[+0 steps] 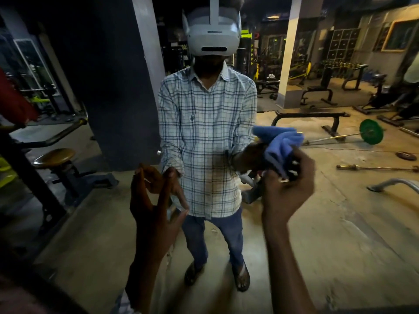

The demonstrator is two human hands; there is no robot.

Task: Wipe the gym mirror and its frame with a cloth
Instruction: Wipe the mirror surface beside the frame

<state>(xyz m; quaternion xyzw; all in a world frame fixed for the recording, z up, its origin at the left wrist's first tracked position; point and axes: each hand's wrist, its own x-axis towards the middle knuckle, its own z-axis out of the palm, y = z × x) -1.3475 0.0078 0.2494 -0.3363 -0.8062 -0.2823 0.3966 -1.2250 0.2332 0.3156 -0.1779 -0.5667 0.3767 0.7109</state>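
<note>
Wiping looks underway: right hand (pixel 289 184) curls its fingers round the bunched blue cloth (pixel 280 143) and holds it up at the mirror (pixel 340 223), mid-glass, probably bunched for firmer rubbing. Left hand (pixel 154 200) holds nothing, fingers loosely spread near the glass, left of the cloth, likely for balance. Mirror frame not visible.

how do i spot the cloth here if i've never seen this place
The mirror fills the view, reflecting a person in a checked shirt. Just right of that shirt, at waist height, the right hand grips the bunched cloth. It is the only bright blue, soft thing; the green weight plate farther right is round and hard.
</note>
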